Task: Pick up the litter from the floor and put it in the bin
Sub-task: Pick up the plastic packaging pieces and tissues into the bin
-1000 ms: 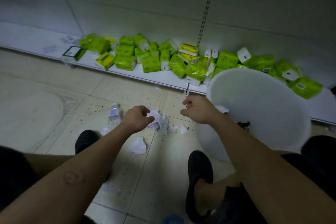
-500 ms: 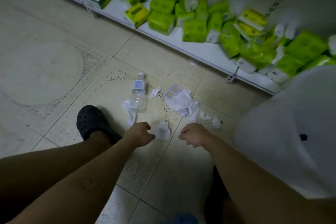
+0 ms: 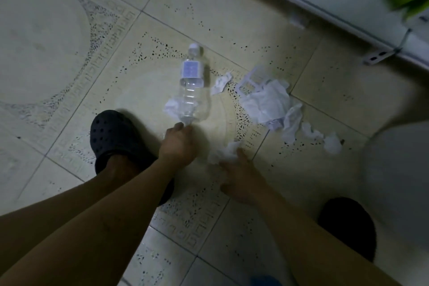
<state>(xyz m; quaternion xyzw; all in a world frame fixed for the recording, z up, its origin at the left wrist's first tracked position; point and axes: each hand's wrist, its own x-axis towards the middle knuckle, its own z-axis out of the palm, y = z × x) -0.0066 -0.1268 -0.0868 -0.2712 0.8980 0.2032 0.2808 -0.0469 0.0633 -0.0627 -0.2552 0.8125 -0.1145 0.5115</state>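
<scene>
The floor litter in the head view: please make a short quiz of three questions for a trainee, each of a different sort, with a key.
1. True or false: the plastic bottle stands upright on the floor.
2. Multiple choice: what does the left hand reach at? A) the bottom end of the bottle; B) the bottle's cap; C) the dark shoe.
3. Fill in: the right hand touches a crumpled white ____.

Key
1. False: it lies on its side, cap pointing away from the person.
2. A: the fingertips are at the bottom end.
3. Tissue. More white paper scraps lie farther to the right, near the white bin.
</scene>
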